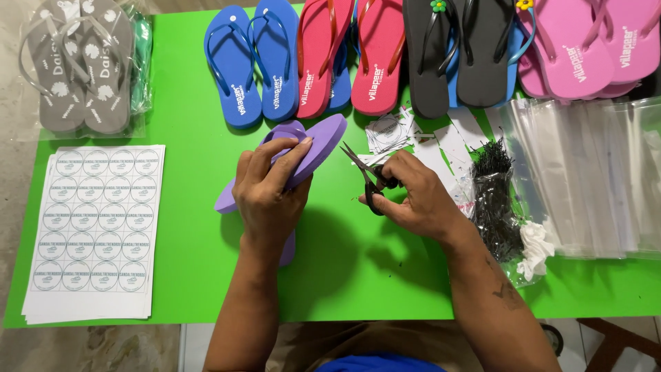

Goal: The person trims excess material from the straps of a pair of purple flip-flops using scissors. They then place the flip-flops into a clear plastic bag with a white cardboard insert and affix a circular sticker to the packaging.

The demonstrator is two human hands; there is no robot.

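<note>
Left hand [267, 196] grips the purple foam flip-flop [318, 146]; right hand [413, 196] pinches small black scissors [367, 180], blades open, just right of it. Trimming step; next calls for blade alignment.

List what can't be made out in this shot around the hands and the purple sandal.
All in the head view:
- Purple sandal: its middle and strap are covered by the left hand; a second purple piece below is hidden by the wrist.
- Scissors: handles are buried in the right hand.
- Pink sandals: toe ends are cut off by the top edge.
- Sticker sheet: the print is too small to tell.
</note>
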